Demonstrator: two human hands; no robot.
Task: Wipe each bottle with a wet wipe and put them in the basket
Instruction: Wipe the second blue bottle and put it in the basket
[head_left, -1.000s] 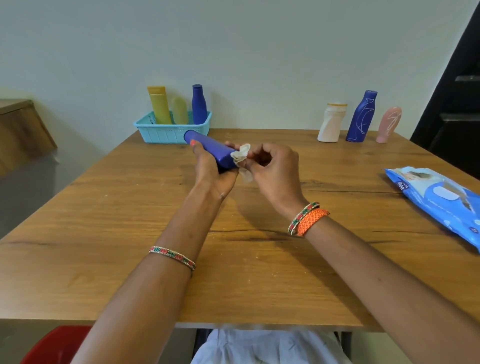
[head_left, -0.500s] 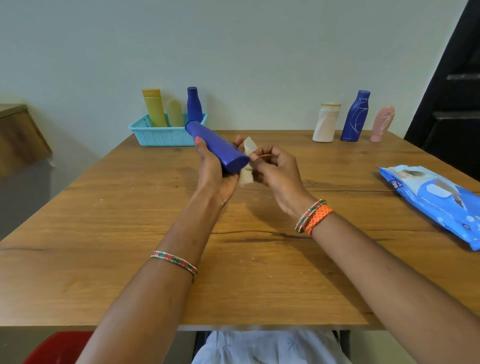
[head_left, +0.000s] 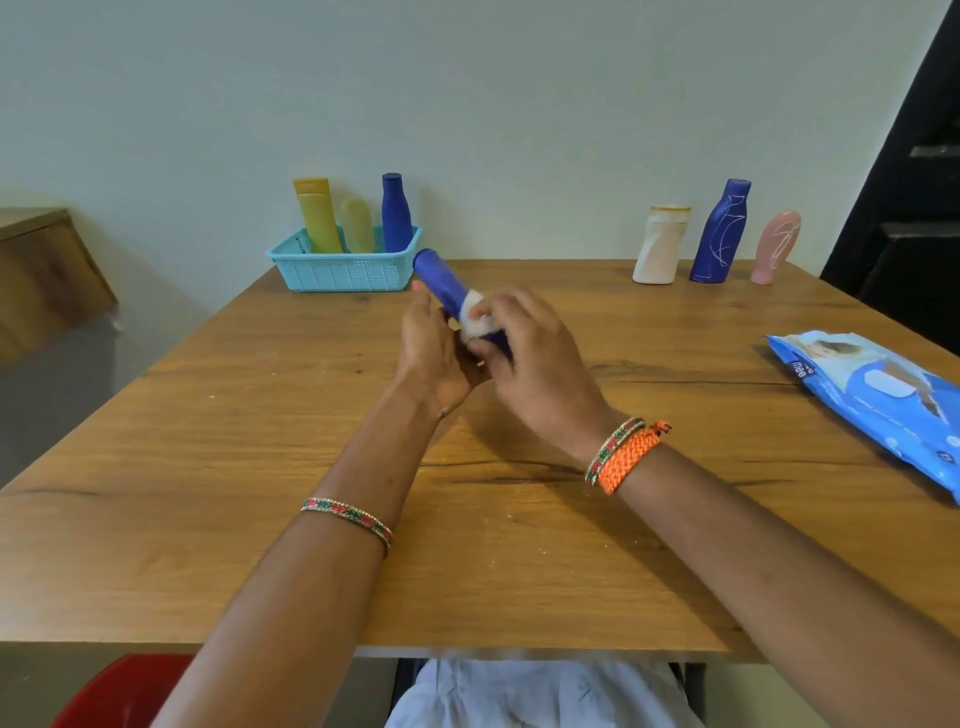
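My left hand (head_left: 431, 353) grips a blue bottle (head_left: 441, 283) held tilted over the table's middle, its far end pointing toward the basket. My right hand (head_left: 530, 358) presses a crumpled white wet wipe (head_left: 475, 317) against the bottle's side, fingers curled over it. The bottle's near end is hidden behind both hands. A light blue basket (head_left: 343, 273) at the back left holds a yellow tube, a pale yellow bottle and a blue bottle. Standing at the back right are a white bottle (head_left: 660, 244), a dark blue bottle (head_left: 722, 231) and a pink bottle (head_left: 776, 247).
A blue pack of wet wipes (head_left: 878, 400) lies near the table's right edge. The wooden table (head_left: 260, 467) meets a pale wall at the back. A red seat (head_left: 119, 696) shows below the front left corner, a dark doorway at the far right.
My right hand has moved the wipe from the bottle's near end up onto its side. The bottle has tipped a little lower toward the table.
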